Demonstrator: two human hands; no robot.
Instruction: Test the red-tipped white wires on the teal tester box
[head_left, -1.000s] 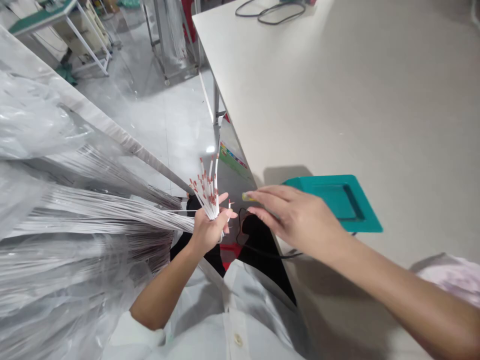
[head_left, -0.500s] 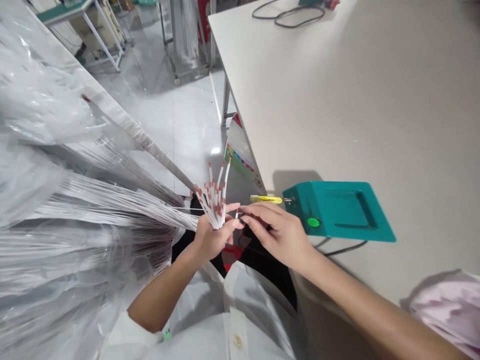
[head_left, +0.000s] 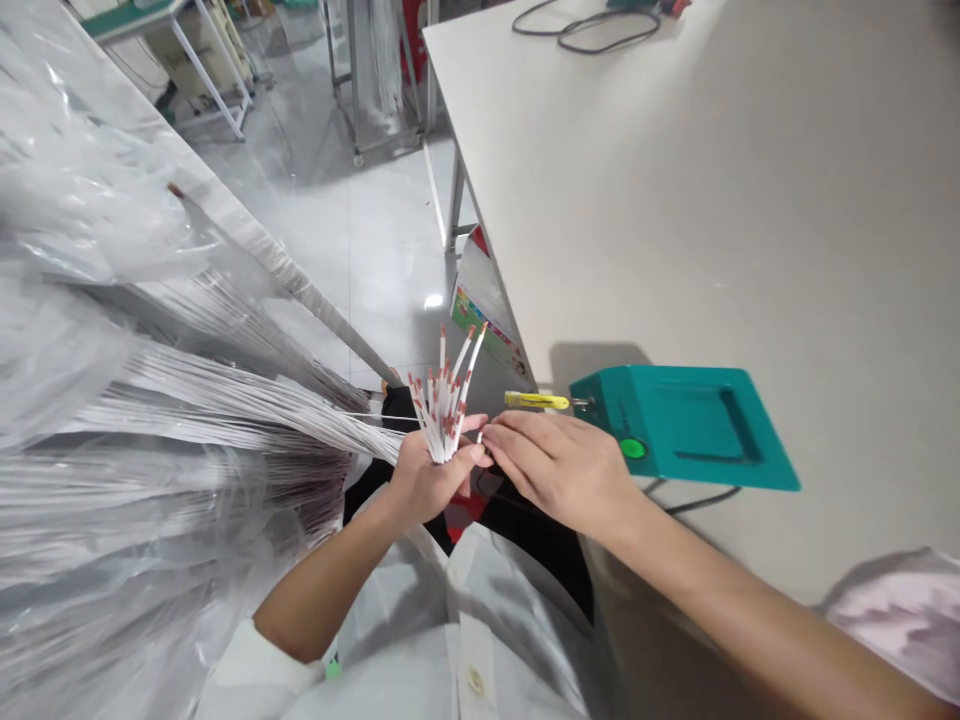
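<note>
My left hand [head_left: 429,478] is wrapped round a bundle of white wires [head_left: 446,420], whose reddish-brown tips fan upward above the fist. One single wire end [head_left: 480,438] sticks up apart from the bundle, by the left thumb and forefinger. The fingers of my right hand [head_left: 562,465] are closed together at that wire end and cover its tip. Behind the left hand, the long white wires [head_left: 300,400] run off to the left. Just beyond my right hand, a yellow-handled tool [head_left: 536,400] is attached to a teal device [head_left: 694,415] on the table.
The large pale table [head_left: 675,230] has its edge right of my hands. A black cable [head_left: 600,35] lies at its far end, and pink cloth [head_left: 900,620] at lower right. Clear plastic sheeting [head_left: 97,200] covers wires at left. A wheeled rack [head_left: 360,90] stands beyond.
My right fingers have closed further over the separate wire end, hiding its red tip. The bundle's tips have shifted slightly to the right with my left hand. The view has moved a little.
</note>
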